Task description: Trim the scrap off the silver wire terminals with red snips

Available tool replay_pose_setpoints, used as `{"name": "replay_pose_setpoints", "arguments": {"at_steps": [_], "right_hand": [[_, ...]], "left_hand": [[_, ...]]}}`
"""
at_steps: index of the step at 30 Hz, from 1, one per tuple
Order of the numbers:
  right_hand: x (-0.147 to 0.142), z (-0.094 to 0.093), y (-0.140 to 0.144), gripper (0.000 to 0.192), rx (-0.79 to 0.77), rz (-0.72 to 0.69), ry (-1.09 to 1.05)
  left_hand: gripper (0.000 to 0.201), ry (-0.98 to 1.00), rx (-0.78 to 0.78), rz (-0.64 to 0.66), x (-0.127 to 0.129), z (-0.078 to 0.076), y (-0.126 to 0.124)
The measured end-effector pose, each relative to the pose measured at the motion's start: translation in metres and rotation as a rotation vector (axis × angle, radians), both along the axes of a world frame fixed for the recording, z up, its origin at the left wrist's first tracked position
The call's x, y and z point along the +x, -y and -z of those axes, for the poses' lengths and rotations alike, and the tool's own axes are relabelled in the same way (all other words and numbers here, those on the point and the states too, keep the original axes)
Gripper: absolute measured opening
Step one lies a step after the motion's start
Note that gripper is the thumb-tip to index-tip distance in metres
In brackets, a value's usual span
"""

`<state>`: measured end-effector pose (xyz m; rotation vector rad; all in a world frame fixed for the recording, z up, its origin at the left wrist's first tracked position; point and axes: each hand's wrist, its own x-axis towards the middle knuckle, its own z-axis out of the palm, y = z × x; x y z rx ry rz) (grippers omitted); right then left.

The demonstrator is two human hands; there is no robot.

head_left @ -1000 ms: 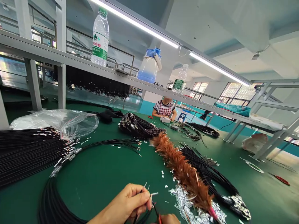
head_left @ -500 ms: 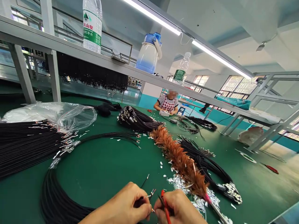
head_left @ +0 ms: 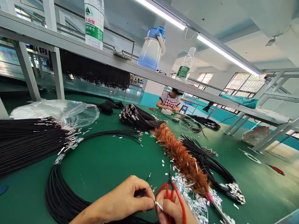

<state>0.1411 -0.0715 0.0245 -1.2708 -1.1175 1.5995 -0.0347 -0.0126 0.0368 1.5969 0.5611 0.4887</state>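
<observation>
A long green table [head_left: 105,161] runs under a grey metal shelf [head_left: 70,46] on grey posts. Tube lights [head_left: 224,54] hang from the pale ceiling. Bright windows [head_left: 243,85] line the far wall, which is white above and teal below. More grey frames [head_left: 275,93] stand at right.

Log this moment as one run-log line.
left hand: pinching wire end | right hand: holding red scissors, tips up | feather duster beside

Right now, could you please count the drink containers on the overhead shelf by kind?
Clear water bottles with green labels: 2, one at the left and one further along.
Blue and white jug: 1.
Total: 3.
</observation>
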Motion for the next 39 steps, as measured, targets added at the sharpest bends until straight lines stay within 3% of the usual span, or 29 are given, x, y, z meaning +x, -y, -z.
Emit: {"name": "replay_pose_setpoints", "arguments": {"at_steps": [4, 9, 12, 16, 21, 25, 27, 33, 39], "right_hand": [[-0.011, 0.028, -0.006, 0.035, -0.099, 0.207, -0.335], [-0.011, 0.031, -0.006, 0.043, -0.157, 0.279, -0.423], [0.002, 0.028, -0.006, 0.045, -0.042, 0.458, -0.409], [0.013, 0.027, -0.011, 0.046, 0.063, 0.679, -0.103], [-0.012, 0.029, -0.021, 0.056, 0.117, 0.536, -0.021], [-0.029, 0.029, -0.029, 0.049, 0.102, 0.33, -0.064], [-0.031, 0.031, -0.031, 0.045, 0.113, 0.302, -0.051], [-0.038, 0.037, -0.029, 0.048, 0.151, 0.462, 0.091], [-0.045, 0.05, -0.028, 0.049, 0.256, 0.46, 0.281]], "left_hand": [[0.015, -0.05, 0.316, -0.28, 0.012, 0.01, 0.002], [0.022, -0.081, 0.497, -0.403, 0.016, 0.023, 0.002], [0.022, -0.083, 0.355, -0.532, 0.013, 0.025, -0.007], [0.015, 0.1, -0.035, -0.436, 0.013, 0.024, -0.016], [0.022, 0.209, -0.326, -0.275, 0.016, 0.025, -0.013], [0.024, 0.23, -0.373, -0.207, 0.016, 0.029, -0.012], [0.025, 0.2, -0.346, -0.214, 0.015, 0.03, -0.013], [0.009, -0.006, -0.043, -0.326, 0.002, 0.013, -0.018], [0.018, -0.041, 0.014, -0.37, -0.002, 0.004, -0.017]]}}
